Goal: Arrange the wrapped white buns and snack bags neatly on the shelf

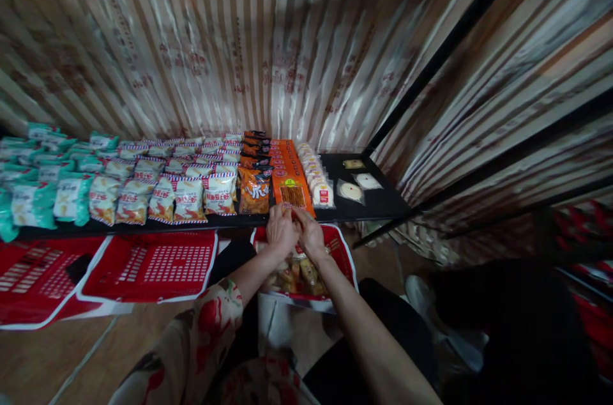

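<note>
At the front edge of the black shelf, my left hand [282, 230] and my right hand [310, 236] meet with bent fingers at the near end of an orange snack packet [290, 192]. Both appear to grip its lower edge; the fingertips are partly hidden. The packet lies on top of a row of similar orange packets. On its left is a dark orange snack bag [253, 191]; on its right, a round white wrapped cake [322, 193] fronts a row. Beneath my hands, a red basket [345, 250] holds wrapped brown snacks [299, 274].
White snack bags [189, 198] and teal bags [33, 204] fill the shelf's left. Loose flat packets [351, 191] lie on the right. More red baskets [158, 264] stand below. A black metal bar [440, 47] slants beside a striped curtain [205, 28].
</note>
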`<state>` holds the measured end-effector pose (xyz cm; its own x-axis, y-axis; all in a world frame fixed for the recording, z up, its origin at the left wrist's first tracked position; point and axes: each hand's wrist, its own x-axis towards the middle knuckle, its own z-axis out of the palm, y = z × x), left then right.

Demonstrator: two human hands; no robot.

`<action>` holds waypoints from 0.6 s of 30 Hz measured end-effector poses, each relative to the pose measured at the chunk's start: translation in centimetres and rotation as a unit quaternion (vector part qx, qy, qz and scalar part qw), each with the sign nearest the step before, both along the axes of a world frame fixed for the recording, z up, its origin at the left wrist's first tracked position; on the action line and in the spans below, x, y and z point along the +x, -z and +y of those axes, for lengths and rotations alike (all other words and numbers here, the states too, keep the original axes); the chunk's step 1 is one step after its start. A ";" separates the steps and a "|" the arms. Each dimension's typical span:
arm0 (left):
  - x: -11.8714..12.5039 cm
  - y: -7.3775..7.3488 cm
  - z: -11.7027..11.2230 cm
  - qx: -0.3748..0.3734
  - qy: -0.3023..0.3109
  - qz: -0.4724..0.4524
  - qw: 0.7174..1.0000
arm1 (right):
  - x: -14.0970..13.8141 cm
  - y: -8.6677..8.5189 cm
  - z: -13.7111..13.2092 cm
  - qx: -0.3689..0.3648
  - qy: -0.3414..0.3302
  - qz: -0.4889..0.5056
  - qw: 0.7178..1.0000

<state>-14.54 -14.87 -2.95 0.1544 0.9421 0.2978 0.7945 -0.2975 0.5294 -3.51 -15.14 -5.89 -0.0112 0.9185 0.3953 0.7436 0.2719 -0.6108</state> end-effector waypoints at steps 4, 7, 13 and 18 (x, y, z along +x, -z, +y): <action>-2.8 -0.5 -1.2 0.057 -0.057 -0.015 0.997 | -2.9 0.0 0.6 0.009 -0.019 0.006 1.000; -5.4 -0.2 -1.1 0.064 -0.075 -0.016 0.995 | -5.4 0.5 1.3 0.012 -0.026 -0.002 1.000; -8.8 0.7 0.2 0.005 -0.007 -0.020 1.000 | -8.3 0.7 2.1 0.000 -0.031 -0.016 0.999; -11.4 -0.2 0.0 0.020 0.012 0.001 1.000 | -9.9 -1.1 1.5 0.030 0.053 -0.035 0.998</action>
